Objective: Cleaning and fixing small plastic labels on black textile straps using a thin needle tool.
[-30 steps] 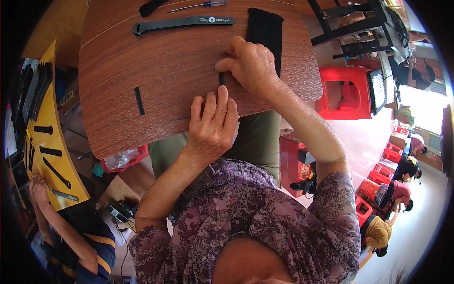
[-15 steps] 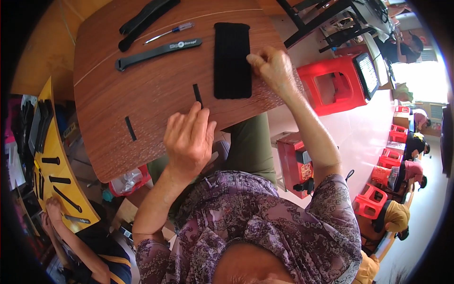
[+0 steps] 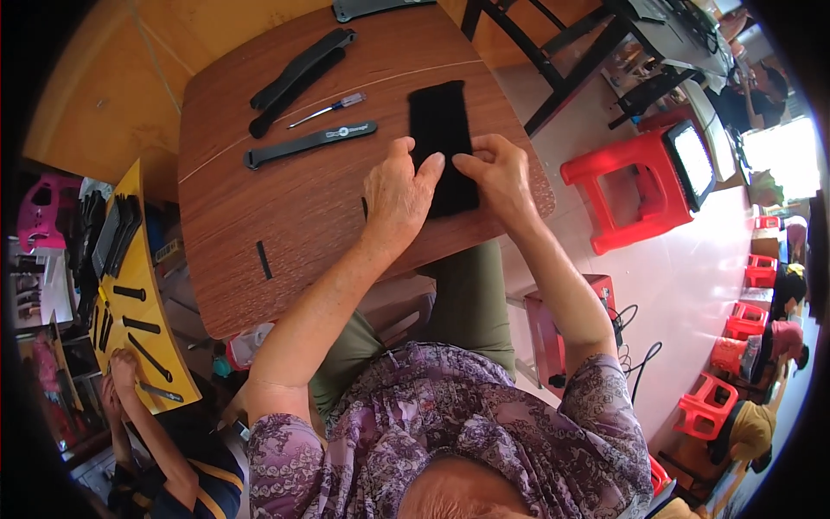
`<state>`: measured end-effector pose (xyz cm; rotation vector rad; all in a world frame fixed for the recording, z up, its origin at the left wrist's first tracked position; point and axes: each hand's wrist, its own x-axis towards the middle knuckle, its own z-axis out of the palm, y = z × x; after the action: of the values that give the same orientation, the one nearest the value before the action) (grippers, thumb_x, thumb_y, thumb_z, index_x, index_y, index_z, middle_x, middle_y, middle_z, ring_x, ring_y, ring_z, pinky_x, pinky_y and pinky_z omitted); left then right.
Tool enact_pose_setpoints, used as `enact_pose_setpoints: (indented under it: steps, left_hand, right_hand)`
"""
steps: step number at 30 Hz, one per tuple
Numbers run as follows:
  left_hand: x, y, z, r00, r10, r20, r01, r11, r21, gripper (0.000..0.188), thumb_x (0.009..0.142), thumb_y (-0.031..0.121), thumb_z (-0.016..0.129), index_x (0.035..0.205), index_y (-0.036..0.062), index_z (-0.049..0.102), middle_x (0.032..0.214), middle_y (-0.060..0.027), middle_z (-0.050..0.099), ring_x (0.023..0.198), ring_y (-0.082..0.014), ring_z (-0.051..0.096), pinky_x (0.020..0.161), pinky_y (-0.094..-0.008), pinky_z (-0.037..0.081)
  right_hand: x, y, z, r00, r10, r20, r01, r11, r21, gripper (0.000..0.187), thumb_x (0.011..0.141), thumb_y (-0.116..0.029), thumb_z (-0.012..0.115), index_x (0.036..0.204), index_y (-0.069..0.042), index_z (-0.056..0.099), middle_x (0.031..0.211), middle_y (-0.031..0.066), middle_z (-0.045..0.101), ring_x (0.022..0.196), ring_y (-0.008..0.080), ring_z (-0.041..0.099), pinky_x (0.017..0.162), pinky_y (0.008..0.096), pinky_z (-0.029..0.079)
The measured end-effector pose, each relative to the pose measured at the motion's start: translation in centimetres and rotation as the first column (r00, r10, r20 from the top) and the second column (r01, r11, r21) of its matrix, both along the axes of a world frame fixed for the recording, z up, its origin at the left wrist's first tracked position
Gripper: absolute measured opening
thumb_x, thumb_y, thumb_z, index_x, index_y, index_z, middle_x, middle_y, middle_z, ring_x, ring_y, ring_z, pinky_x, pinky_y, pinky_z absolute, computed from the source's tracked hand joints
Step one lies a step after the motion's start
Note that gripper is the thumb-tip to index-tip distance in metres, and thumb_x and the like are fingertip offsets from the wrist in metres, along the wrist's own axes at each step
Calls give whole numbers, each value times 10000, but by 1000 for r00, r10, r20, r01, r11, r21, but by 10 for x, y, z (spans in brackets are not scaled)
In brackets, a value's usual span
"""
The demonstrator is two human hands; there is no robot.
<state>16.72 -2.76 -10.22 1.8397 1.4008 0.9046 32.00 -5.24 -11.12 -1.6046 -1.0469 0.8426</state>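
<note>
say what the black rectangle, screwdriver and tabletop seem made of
Black rectangle: probably fabric, matt, judging by its soft, slightly fuzzy edges. Screwdriver: shaft likely metal, thin and shiny; handle probably glossy plastic, from its blue and pale colouring. Tabletop: wood or laminate, low sheen; streaky brown grain fits both.

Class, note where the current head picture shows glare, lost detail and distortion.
Head view: the bright opening at upper right is blown out; the floor shines; the black pad shows little detail; the tabletop has bowed edges; the picture's corners are black.
</note>
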Motion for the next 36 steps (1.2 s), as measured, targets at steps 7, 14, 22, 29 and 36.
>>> enact_pose_setpoints:
  steps: [7, 14, 22, 29, 36]
  left_hand:
    - [-7, -9, 26, 684, 83, 725, 419, 768, -483, 371, 820, 371, 664, 1002, 54, 597, 919, -21, 618, 818, -126, 591, 740, -309, 449]
    - [-24, -17, 31, 209, 291, 934, 443, 823, -356, 181, 897, 124, 569, 1048, 23, 562, 1013, -62, 634, 934, -171, 620, 836, -314, 500]
    - [-51, -49, 35, 45, 397, 917, 387, 839, -382, 278, 880, 133, 590, 1142, 54, 541, 1082, -63, 617, 1005, -202, 596, 907, -367, 465]
    - [-146, -26, 29, 400, 179, 899, 338, 883, -326, 252, 894, 148, 551, 1083, -18, 545, 1004, -144, 640, 829, -250, 655, 664, -396, 570]
    - [-153, -10, 29, 373, 277, 885, 346, 844, -410, 307, 904, 242, 557, 1020, -42, 550, 900, -128, 651, 764, -253, 659, 513, -380, 571]
  right_hand:
    - [-21, -42, 44, 502, -139, 854, -399, 839, 371, 270, 729, -74, 639, 988, -15, 589, 704, 76, 515, 644, 248, 538, 567, 351, 443]
    - [-24, -61, 62, 556, -157, 816, -467, 753, 463, 352, 675, -140, 730, 988, -33, 610, 908, 98, 567, 752, 266, 544, 631, 350, 462]
    - [-32, -58, 50, 955, 269, -124, -256, 961, 107, 201, 794, -76, 656, 956, 40, 631, 795, 55, 644, 743, 92, 575, 663, 245, 466]
    - [-28, -17, 53, 908, 417, -35, -411, 905, 112, 198, 785, 2, 631, 977, 40, 661, 810, 32, 662, 747, 72, 591, 690, 213, 490]
    - [-42, 42, 51, 884, 455, -112, -446, 890, 97, 156, 807, -33, 634, 942, 35, 669, 801, 54, 663, 709, 84, 603, 642, 218, 503]
